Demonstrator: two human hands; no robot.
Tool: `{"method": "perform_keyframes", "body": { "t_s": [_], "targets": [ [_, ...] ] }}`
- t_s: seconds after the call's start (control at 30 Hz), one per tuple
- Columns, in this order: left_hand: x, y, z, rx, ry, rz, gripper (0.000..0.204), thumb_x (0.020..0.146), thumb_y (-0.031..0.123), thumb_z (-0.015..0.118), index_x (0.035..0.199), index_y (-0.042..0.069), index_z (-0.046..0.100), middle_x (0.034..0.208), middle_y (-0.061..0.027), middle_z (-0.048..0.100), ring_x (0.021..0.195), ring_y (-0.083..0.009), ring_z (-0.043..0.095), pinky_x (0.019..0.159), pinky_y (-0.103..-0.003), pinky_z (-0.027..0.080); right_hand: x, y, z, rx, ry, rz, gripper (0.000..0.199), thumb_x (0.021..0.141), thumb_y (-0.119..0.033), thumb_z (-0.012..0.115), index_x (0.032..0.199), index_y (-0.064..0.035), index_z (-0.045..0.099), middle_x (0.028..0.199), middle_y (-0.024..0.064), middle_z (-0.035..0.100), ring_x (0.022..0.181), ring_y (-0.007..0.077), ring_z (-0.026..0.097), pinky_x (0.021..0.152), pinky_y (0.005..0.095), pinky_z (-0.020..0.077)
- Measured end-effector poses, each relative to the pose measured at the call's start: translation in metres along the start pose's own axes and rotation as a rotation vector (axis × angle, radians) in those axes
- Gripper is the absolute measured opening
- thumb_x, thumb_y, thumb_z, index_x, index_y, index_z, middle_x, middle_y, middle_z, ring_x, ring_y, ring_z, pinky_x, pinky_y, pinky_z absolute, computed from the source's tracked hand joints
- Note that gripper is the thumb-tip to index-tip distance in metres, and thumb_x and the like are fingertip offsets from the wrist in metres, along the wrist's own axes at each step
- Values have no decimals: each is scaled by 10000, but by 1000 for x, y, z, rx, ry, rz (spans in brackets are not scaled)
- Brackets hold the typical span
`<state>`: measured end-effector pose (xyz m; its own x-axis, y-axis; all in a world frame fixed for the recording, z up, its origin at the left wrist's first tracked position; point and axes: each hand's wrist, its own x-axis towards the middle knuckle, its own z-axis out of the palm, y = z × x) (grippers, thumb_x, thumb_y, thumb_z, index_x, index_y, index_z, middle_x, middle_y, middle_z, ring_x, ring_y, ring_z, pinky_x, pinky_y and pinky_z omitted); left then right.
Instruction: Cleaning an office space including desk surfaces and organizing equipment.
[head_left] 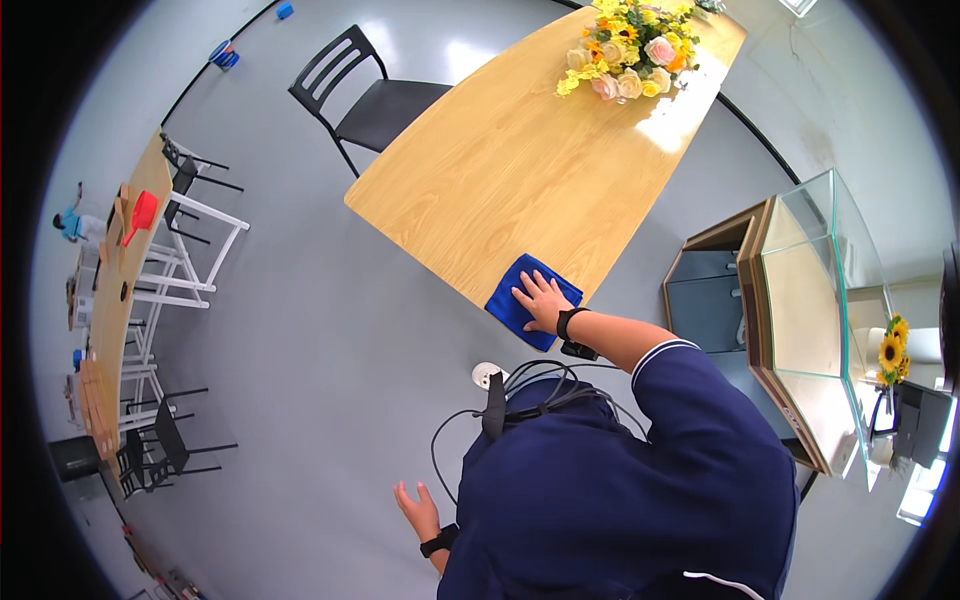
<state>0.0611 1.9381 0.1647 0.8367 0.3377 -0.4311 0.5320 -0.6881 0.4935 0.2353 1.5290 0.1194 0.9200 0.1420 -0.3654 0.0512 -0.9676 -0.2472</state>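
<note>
My right hand (543, 303) lies flat with spread fingers on a folded blue cloth (507, 308). The cloth rests on the near end of a long light-wood table (480, 180), at its near right corner. It reaches the table's edge, and part of it is hidden under my palm. Down by my left side, away from the table, my left hand (420, 514) hangs with its fingers apart and nothing in it. A black band circles each wrist.
A bouquet (640, 55) of yellow, pink and cream flowers stands at the table's far end. A black chair (375, 105) is at its left side. To the right is a glass-topped wooden display case (800, 300). Another table (112, 320) with a red dustpan-like item (142, 214) is far left.
</note>
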Motion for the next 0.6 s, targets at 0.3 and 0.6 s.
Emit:
{"method": "perform_keyframes", "body": {
  "t_s": [0.3, 0.6],
  "targets": [
    [47, 35, -19, 44, -96, 91, 471, 814, 238, 476, 1181, -35, 362, 1294, -230, 265, 1217, -333, 236, 992, -392, 209, 0, -10, -6, 169, 90, 55, 802, 632, -363, 682, 1297, -258, 246, 1352, 142, 202, 1251, 357, 145, 969, 529, 200],
    [98, 20, -42, 87, -220, 185, 458, 823, 267, 474, 1166, -25, 386, 1271, -221, 312, 1199, -329, 274, 983, -385, 231, 1, -17, -16, -47, 17, 125, 749, 647, -398, 657, 1285, -264, 289, 1367, 94, 188, 1246, 367, 150, 975, 534, 181]
  ]
}}
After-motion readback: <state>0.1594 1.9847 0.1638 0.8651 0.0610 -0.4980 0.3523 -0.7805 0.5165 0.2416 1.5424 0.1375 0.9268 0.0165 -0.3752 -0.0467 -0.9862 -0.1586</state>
